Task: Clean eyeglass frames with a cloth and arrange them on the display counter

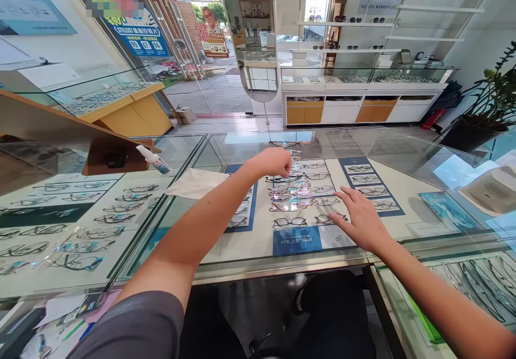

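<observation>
My left hand (276, 163) reaches out over the glass counter (226, 257) with its fingers closed. Its fingertips come down on a dark-framed pair of eyeglasses (296, 177) and appear to pinch it, though the grip is partly hidden. More eyeglasses, several with tinted reflections on their lenses, form a column towards me, including a tortoiseshell-coloured pair (282, 205). My right hand (358, 214) hovers low over the counter to the right of this column, fingers spread and holding nothing. Other frames lie in rows beneath the glass.
Left of my forearm lies a pale cloth (195, 182), with a white spray bottle (155, 159) beyond it. A beige device (494, 189) stands on the right. Across the room are an oval mirror (258, 36) and a display cabinet (358, 106); a potted plant (479, 112) stands right.
</observation>
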Available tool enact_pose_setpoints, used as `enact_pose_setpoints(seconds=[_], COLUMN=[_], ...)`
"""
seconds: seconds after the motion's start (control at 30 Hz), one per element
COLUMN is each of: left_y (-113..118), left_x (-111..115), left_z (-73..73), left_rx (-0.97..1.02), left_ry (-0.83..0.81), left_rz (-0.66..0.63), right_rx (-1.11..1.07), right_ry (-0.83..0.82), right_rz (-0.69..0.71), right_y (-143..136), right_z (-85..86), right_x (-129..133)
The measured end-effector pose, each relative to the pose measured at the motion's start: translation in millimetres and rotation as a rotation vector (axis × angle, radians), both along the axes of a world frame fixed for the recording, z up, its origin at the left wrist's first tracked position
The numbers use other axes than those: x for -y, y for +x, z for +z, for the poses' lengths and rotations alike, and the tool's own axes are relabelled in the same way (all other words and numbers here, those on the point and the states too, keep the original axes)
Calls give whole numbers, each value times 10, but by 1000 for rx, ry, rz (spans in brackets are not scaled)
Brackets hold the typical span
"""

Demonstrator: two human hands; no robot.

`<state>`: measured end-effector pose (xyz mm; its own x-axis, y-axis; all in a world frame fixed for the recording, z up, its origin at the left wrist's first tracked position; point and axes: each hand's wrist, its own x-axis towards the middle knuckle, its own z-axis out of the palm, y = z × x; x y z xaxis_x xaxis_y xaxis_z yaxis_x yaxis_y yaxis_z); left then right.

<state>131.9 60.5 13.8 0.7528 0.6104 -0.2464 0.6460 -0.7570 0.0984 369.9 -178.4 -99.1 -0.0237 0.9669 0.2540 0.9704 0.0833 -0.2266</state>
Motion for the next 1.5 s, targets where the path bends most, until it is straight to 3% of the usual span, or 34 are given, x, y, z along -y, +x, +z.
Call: enact_pose_setpoints(seconds=[0.37, 0.5, 0.6, 0.73, 0.87, 0.97, 1.03, 1.1, 1.2, 1.33, 1.5], left_y=[43, 63, 62, -81, -532, -1015, -1319, -1530, -1571, -1238, -938], left_x=[64, 76, 164, 608, 1445, 1963, 2074, 1962, 1518, 919, 597], left_z=[-72, -70, 15, 281, 508, 506, 418, 274, -4, -370, -665], left_rx=[19, 44, 23, 137, 270, 219, 216, 268, 386, 446, 447], left_ry=[75, 107, 150, 187, 181, 159, 173, 206, 216, 240, 270], left_rz=[-24, 32, 95, 72, -65, -136, -90, 13, 147, 168, 167], right_rx=[-14, 1, 7, 11, 15, 24, 28, 26, 18, 14, 21], right_ry=[15, 15, 16, 26, 33, 36, 41, 31, 7, 22, 52], right_rz=[5, 5, 5, 12, 22, 32, 38, 28, 10, 20, 41], right_y=[13, 28, 34, 47, 99, 148, 165, 167, 161, 164, 170], right_z=[-31, -46, -54, -77, -132, -183, -206, -212, -196, -172, -162], right_x=[-9, -12, -22, -32, -33, -59, -86, -108, -116, -100, -98])
